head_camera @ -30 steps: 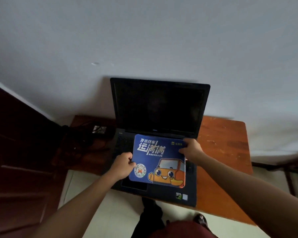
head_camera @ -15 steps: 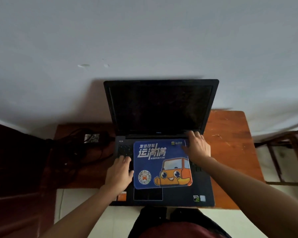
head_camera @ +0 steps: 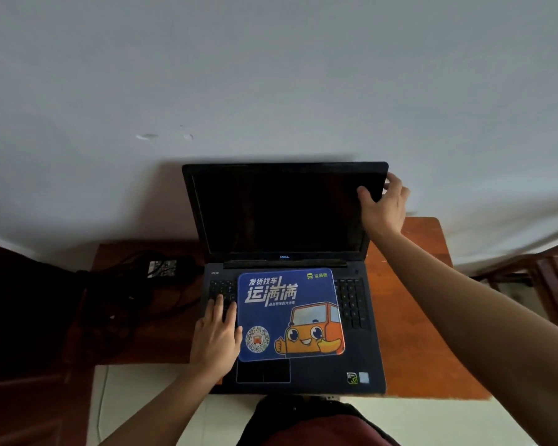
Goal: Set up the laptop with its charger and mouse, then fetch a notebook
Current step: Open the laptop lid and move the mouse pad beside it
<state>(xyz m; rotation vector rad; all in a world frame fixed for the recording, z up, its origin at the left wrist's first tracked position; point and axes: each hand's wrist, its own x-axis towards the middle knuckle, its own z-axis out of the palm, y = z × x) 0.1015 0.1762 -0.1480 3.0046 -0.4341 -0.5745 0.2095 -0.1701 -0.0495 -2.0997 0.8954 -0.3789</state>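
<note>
A black laptop (head_camera: 281, 217) stands open on a small wooden table (head_camera: 416, 317), its screen dark. A blue mouse pad (head_camera: 287, 304) with an orange cartoon truck lies on the keyboard. My left hand (head_camera: 218, 336) rests flat on the left keys, fingers straight, beside the pad's left edge. My right hand (head_camera: 384, 204) grips the upper right corner of the lid, thumb on the screen side and fingers behind. The charger brick (head_camera: 162, 268) and its tangled black cables (head_camera: 136, 304) lie on the table left of the laptop. No mouse or notebook shows.
A white wall rises right behind the table. Dark wooden furniture (head_camera: 20, 333) stands at the left, and a wooden chair frame (head_camera: 548, 284) at the right. Pale floor tiles (head_camera: 136, 407) show below the table's front edge. My dark-clothed legs (head_camera: 303, 423) are at the bottom.
My right hand left the mouse pad's top right corner and rose to the lid's upper right corner. My left hand let go of the pad and lies flat on the keys. The lid stands more upright.
</note>
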